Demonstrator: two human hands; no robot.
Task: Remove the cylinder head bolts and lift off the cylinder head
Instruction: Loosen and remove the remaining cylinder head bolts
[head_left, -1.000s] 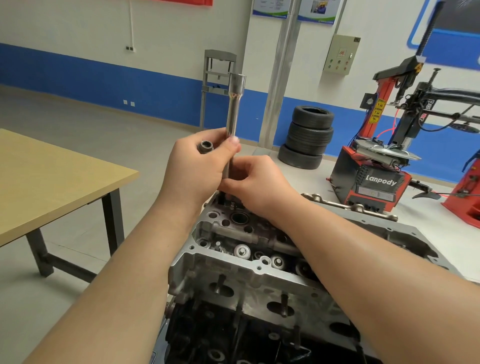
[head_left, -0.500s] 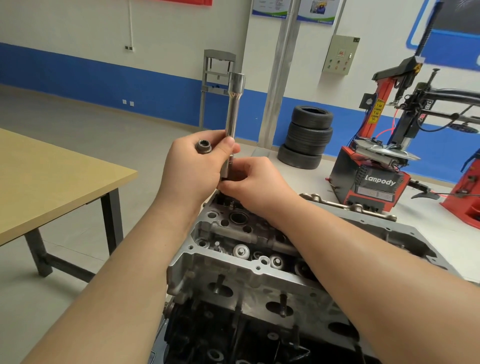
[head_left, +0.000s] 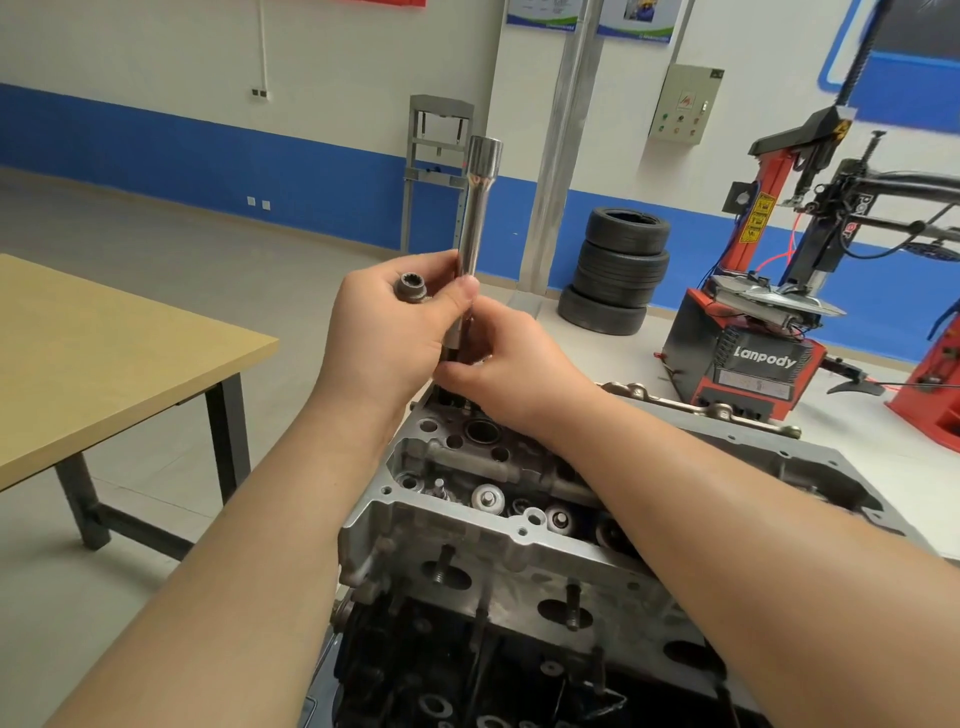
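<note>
Steel extension bar (head_left: 475, 218) upright, 2 hands gripping, left hand (head_left: 395, 332) holding 1 bolt (head_left: 411, 288)

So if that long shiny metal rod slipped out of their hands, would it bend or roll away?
The extension bar looks like polished steel, so probably rigid and heavy for its width. It is round, so it would likely roll on the wooden table. The smooth finish may be slippery; both the left hand and right hand grip it.

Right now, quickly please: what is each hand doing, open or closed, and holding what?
Left hand: closed, holding a bolt and the long socket.
Right hand: fingers curled at the socket's lower end, gripping it.
</note>
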